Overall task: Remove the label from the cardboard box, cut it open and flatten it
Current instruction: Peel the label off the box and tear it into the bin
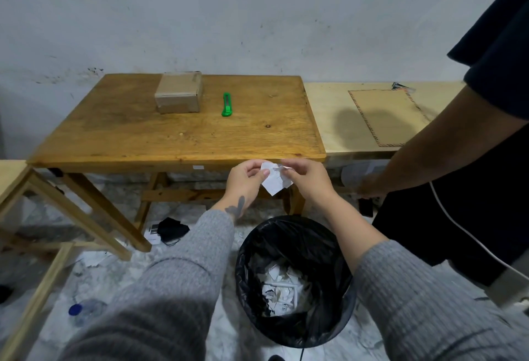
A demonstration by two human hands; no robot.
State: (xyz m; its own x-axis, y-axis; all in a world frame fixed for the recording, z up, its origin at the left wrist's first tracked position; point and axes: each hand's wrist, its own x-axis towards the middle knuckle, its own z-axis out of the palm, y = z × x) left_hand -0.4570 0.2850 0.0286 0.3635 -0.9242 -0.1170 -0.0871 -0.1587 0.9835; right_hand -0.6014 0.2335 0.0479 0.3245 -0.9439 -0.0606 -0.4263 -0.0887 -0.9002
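My left hand [248, 180] and right hand [307, 178] are both pinched shut on the same white label [274, 181], thumbs and forefingers gripping its upper edge from either side. The paper is crumpled and hangs free below my fingers, just in front of the near edge of the wooden table [177, 128] and touching nothing else. Directly beneath it on the floor stands the bin [294, 280], lined in black plastic, mouth open, with white paper scraps lying in its bottom.

The cardboard box [179, 93] sits closed at the far side of the table, left of centre, near the wall. The green utility knife [227, 104] lies just right of it, not touching, its length running near to far. The rest of the tabletop is bare wood out to all four edges.

To the right, a second person [458, 143] stands close, one arm reaching down past the pale bench [329, 120], crowding that side. On the left floor lie a black cloth [171, 230], paper scraps and a plastic bottle [86, 310].
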